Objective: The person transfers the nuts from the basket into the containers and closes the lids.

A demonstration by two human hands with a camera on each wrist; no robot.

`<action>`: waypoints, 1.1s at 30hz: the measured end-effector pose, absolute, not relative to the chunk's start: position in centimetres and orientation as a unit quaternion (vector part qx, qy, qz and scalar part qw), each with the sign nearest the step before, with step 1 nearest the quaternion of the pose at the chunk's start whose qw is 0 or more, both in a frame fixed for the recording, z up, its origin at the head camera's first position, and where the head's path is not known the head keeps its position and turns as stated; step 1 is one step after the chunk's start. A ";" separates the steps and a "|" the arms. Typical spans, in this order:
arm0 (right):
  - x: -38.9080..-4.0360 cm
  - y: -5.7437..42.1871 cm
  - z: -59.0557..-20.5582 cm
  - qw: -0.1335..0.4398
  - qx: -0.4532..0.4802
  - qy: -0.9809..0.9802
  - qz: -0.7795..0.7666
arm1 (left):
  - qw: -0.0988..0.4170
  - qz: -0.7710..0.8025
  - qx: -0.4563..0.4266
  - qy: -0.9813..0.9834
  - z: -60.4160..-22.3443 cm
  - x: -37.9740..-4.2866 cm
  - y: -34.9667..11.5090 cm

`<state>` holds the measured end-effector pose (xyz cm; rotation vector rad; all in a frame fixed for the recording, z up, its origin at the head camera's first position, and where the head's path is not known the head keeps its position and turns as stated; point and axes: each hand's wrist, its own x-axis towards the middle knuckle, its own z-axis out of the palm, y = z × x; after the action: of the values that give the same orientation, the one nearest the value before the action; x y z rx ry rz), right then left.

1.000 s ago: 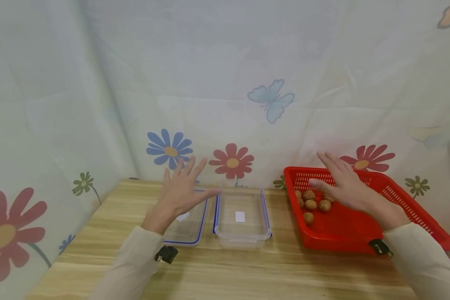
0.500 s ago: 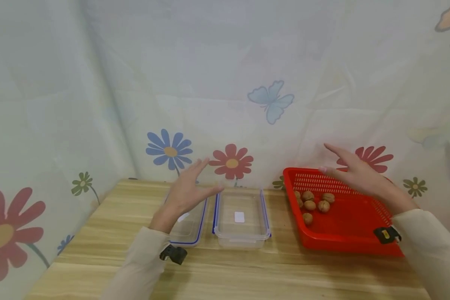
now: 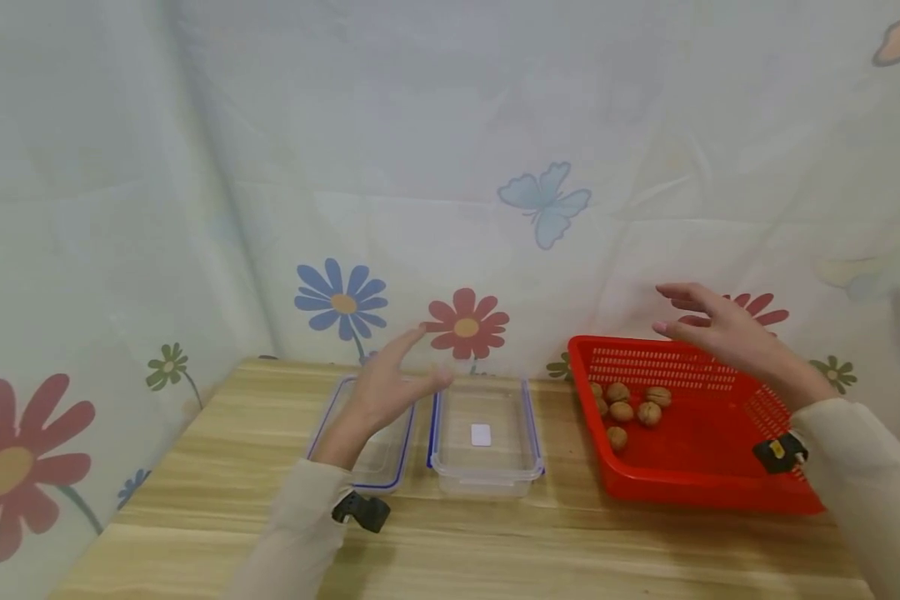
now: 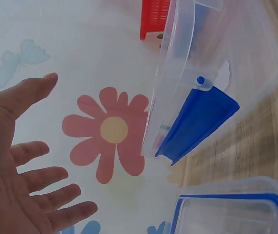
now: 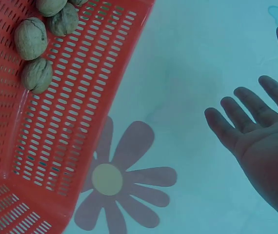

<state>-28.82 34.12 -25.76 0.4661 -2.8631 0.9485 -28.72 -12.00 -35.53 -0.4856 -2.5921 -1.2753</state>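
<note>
My left hand (image 3: 385,387) hovers above the blue-rimmed lid (image 3: 381,457), its fingers relaxed and holding nothing; the left wrist view shows the bare palm and spread fingers. Right of the lid stands a clear plastic food container (image 3: 486,467) with blue side clips, and a blue clip (image 4: 200,124) hangs down in the left wrist view. Over the red basket (image 3: 690,492) my right hand (image 3: 727,329) is raised, fingers loosely bent, touching nothing. Several walnuts (image 3: 621,411) lie in the basket's left part. In the right wrist view, walnuts (image 5: 31,39) show against its slotted wall.
A wooden table (image 3: 450,550) carries the lid, container and basket. Behind it hangs a pale curtain (image 3: 435,125) printed with flowers and a butterfly, close to the far edge. A white label (image 3: 481,434) shows in the container.
My left hand has shifted slightly right and its fingers have drawn closer together. The right hand has moved right and a little up. The lid, container, basket and walnuts stay put.
</note>
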 end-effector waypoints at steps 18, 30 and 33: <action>-31.5 36.3 -28.2 0.004 0.161 -0.931 0.326 | 0.063 -0.497 -0.147 -0.853 -37.5 -29.0 -11.5; -33.1 37.2 -30.1 -0.049 0.138 -0.936 0.320 | 0.056 -0.544 -0.122 -0.828 -38.8 -29.7 -11.5; -33.5 37.6 -30.8 -0.038 0.140 -0.939 0.310 | 0.048 -0.559 -0.116 -0.820 -39.2 -29.8 -11.2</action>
<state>-33.50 37.59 -30.83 0.4510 -3.0255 0.9998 -29.76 -11.18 -39.17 -0.3537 -2.5000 -1.7032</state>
